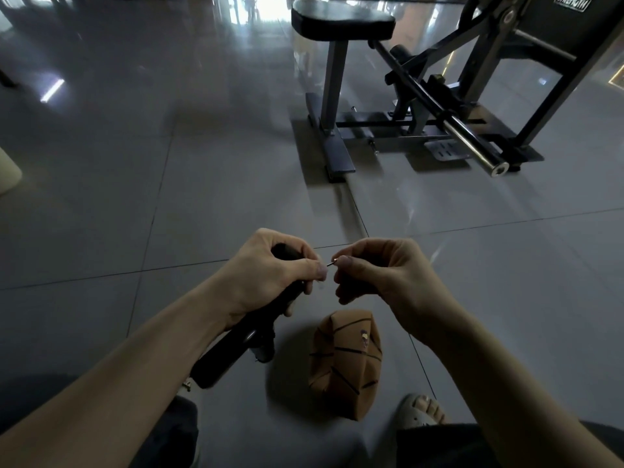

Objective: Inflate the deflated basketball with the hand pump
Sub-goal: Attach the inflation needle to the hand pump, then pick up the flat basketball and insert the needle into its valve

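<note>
Beyond the basketball [344,359], a gym bench [341,21]; left fingers [304,265] round pump [229,352]; right fingers [347,265] pinch-tight on needle [331,263]

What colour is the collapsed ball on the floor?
The crumpled deflated basketball is orange-brown with black seam lines; head view.

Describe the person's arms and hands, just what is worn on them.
Both arms are bare to the frame's edge: no sleeve shows on the left forearm or the right forearm. The left hand and right hand wear no gloves, and no ring, watch or bracelet is visible.
</note>
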A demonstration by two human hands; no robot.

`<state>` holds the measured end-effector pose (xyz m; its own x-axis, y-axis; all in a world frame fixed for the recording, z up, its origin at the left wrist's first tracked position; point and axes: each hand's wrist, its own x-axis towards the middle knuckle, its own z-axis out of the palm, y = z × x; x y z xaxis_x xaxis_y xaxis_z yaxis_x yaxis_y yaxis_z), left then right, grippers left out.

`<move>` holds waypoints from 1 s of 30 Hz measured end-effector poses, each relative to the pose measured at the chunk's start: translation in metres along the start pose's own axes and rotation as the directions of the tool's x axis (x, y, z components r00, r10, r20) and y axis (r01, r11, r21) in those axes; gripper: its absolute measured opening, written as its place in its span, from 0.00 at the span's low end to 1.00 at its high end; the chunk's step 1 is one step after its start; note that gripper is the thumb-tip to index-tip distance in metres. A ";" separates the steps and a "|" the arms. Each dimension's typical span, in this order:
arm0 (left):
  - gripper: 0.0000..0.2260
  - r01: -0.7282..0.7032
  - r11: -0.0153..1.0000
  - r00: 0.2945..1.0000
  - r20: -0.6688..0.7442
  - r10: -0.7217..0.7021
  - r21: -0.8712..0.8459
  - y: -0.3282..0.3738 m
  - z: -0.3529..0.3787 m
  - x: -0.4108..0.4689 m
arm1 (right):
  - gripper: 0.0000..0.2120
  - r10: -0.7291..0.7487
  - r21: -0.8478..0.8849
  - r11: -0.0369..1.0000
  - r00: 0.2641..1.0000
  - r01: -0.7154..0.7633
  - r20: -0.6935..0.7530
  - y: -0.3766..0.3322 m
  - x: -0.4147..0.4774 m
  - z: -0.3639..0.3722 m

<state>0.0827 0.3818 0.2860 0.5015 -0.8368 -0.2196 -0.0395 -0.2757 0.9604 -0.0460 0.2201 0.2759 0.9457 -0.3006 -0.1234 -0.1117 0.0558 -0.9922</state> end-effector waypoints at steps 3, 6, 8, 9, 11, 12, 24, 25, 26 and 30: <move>0.07 0.015 0.999 1.000 -0.004 -0.015 0.047 -0.004 0.005 0.003 | 0.08 0.028 -0.052 0.998 1.000 -0.029 -0.009 0.005 -0.004 -0.001; 0.08 0.064 0.993 0.998 0.017 -0.066 0.094 -0.011 0.011 0.006 | 0.07 0.091 -0.085 0.992 0.996 -0.093 -0.019 0.014 -0.008 -0.003; 0.08 0.106 0.987 0.993 0.031 -0.110 0.121 -0.017 0.015 0.008 | 0.07 0.130 -0.140 0.981 0.991 -0.132 -0.017 0.020 -0.009 -0.004; 0.09 0.119 0.984 0.992 0.033 -0.125 0.134 -0.020 0.017 0.009 | 0.07 0.145 -0.170 0.974 0.989 -0.147 -0.021 0.023 -0.009 -0.005; 0.09 0.134 0.979 0.990 0.013 -0.138 0.156 -0.028 0.021 0.011 | 0.07 0.171 -0.240 0.954 0.983 -0.181 -0.062 0.032 -0.008 -0.009; 0.09 0.146 0.976 0.989 -0.010 -0.146 0.161 -0.033 0.023 0.013 | 0.08 0.186 -0.264 0.942 0.977 -0.207 -0.101 0.038 -0.006 -0.012; 0.10 0.288 0.886 0.944 -0.263 -0.199 0.363 -0.147 0.061 0.053 | 0.21 0.413 -0.143 0.800 0.708 -0.583 -0.573 0.187 0.004 -0.053; 0.11 0.292 0.882 0.937 -0.296 -0.186 0.369 -0.154 0.062 0.058 | 0.19 0.463 -0.073 0.788 0.666 -0.611 -0.585 0.202 0.002 -0.054; 0.11 0.289 0.872 0.931 -0.327 -0.160 0.395 -0.160 0.063 0.062 | 0.18 0.514 -0.014 0.772 0.636 -0.636 -0.576 0.216 0.000 -0.052; 0.12 0.259 0.811 0.944 -0.314 -0.098 0.525 -0.192 0.077 0.057 | 0.15 0.630 0.077 0.721 0.604 -0.689 -0.488 0.259 -0.003 -0.045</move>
<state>0.0519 0.3506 0.0755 0.7486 -0.6148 -0.2481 -0.3559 -0.6884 0.6321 -0.0917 0.1931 0.0186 0.3521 -0.6115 -0.7086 -0.7086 0.3205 -0.6286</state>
